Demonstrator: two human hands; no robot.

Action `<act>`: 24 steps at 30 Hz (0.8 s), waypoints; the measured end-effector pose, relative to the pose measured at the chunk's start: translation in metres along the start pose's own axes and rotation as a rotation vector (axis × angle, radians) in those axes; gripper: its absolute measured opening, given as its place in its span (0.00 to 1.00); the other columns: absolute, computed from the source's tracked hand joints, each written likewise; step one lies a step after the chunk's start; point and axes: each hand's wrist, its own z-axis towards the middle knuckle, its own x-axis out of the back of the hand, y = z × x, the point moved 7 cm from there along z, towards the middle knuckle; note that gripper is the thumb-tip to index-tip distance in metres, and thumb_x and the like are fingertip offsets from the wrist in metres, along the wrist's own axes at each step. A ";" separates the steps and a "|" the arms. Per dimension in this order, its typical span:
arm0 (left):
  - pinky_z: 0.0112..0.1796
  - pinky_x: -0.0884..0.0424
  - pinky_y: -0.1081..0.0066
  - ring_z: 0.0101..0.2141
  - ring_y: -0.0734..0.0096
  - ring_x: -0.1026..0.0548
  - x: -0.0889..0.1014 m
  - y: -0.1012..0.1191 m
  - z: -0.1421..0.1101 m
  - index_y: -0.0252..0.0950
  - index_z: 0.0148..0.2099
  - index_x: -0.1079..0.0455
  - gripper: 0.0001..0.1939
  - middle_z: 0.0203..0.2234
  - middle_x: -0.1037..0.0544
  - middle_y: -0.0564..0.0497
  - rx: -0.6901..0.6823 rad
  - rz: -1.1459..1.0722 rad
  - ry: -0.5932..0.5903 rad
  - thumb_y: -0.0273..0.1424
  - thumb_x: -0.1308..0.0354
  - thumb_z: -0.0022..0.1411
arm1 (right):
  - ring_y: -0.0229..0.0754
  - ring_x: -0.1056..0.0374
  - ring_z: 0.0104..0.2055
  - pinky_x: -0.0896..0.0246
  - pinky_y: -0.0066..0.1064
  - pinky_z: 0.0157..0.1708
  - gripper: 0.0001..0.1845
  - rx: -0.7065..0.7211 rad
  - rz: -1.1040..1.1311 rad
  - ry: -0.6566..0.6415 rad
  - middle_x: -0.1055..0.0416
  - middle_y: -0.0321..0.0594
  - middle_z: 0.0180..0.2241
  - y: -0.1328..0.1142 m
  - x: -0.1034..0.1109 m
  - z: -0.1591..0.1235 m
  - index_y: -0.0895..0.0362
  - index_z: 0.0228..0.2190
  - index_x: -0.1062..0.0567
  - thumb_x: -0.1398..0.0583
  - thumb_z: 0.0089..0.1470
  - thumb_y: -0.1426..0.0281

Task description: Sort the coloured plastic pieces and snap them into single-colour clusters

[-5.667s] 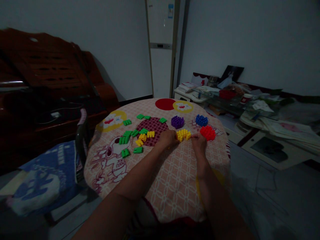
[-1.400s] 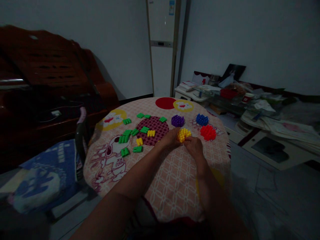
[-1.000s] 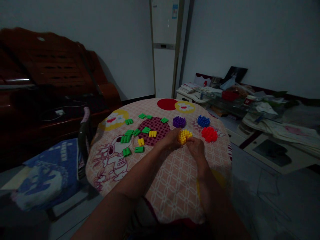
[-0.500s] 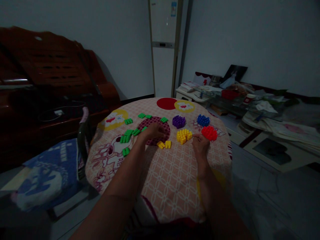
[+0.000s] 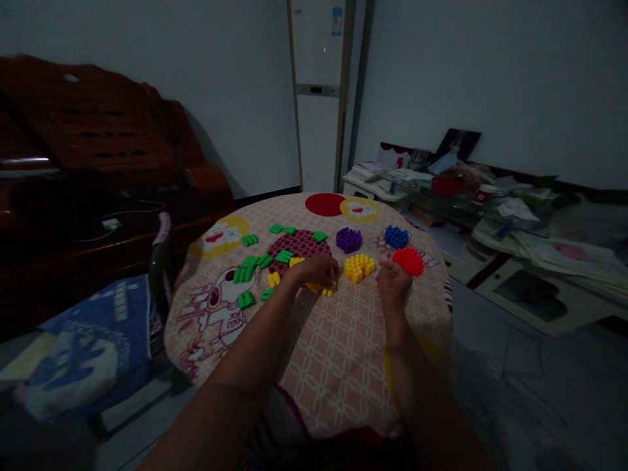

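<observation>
On a round table with a cartoon-print cloth (image 5: pixel 338 353) lie small plastic blocks. My left hand (image 5: pixel 316 271) is curled over loose yellow pieces (image 5: pixel 326 291) just left of a yellow block cluster (image 5: pixel 359 267). My right hand (image 5: pixel 392 282) rests on the cloth to the right of that cluster, fingers curled, just below a red cluster (image 5: pixel 409 260). A purple cluster (image 5: pixel 348 239) and a blue cluster (image 5: pixel 396 236) sit farther back. Several green pieces (image 5: pixel 249 268) and a few yellow ones (image 5: pixel 273 279) are scattered to the left.
A chair with a blue towel (image 5: pixel 93 347) stands at the table's left. A dark wooden sofa (image 5: pixel 98 170) fills the left side. A low glass table piled with papers and cups (image 5: pixel 471 196) stands at the right. A tall white air conditioner (image 5: pixel 318 98) stands behind.
Both hands let go of the yellow cluster, which now rests on the cloth. My left hand reached left to the loose pieces, then came back over yellow ones near the cluster. My right hand shifted right.
</observation>
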 end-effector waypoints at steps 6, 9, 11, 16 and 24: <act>0.26 0.34 0.77 0.24 0.76 0.28 0.010 0.002 0.000 0.33 0.35 0.27 0.07 0.23 0.25 0.55 -0.025 -0.379 0.118 0.30 0.37 0.53 | 0.42 0.32 0.29 0.37 0.30 0.30 0.17 -0.023 0.117 0.028 0.26 0.39 0.27 0.000 0.001 -0.002 0.57 0.32 0.22 0.46 0.50 0.60; 0.27 0.32 0.77 0.25 0.77 0.28 0.020 0.007 0.000 0.32 0.39 0.28 0.10 0.25 0.25 0.54 -0.053 -0.621 0.300 0.31 0.38 0.55 | 0.41 0.33 0.29 0.39 0.29 0.29 0.17 0.032 0.096 0.018 0.28 0.38 0.25 -0.005 0.000 -0.004 0.57 0.28 0.24 0.45 0.53 0.58; 0.29 0.30 0.77 0.26 0.77 0.26 0.017 0.012 0.005 0.31 0.39 0.29 0.11 0.27 0.24 0.53 -0.073 -0.737 0.344 0.31 0.36 0.55 | 0.40 0.35 0.28 0.40 0.29 0.29 0.18 0.079 0.085 -0.013 0.29 0.37 0.24 -0.011 -0.002 -0.006 0.56 0.26 0.25 0.46 0.55 0.57; 0.30 0.28 0.75 0.25 0.76 0.25 -0.001 0.024 0.026 0.31 0.37 0.30 0.13 0.25 0.24 0.53 -0.160 -0.830 0.422 0.32 0.32 0.52 | 0.38 0.37 0.26 0.42 0.28 0.29 0.20 0.190 0.069 -0.097 0.30 0.35 0.23 -0.029 -0.007 -0.012 0.57 0.24 0.27 0.45 0.57 0.55; 0.32 0.29 0.75 0.29 0.74 0.25 0.007 0.023 0.025 0.32 0.37 0.26 0.06 0.29 0.22 0.51 -0.245 -0.567 0.670 0.28 0.38 0.55 | 0.39 0.35 0.26 0.41 0.29 0.28 0.19 0.171 0.099 -0.029 0.29 0.35 0.22 -0.022 -0.003 -0.007 0.57 0.24 0.26 0.41 0.54 0.54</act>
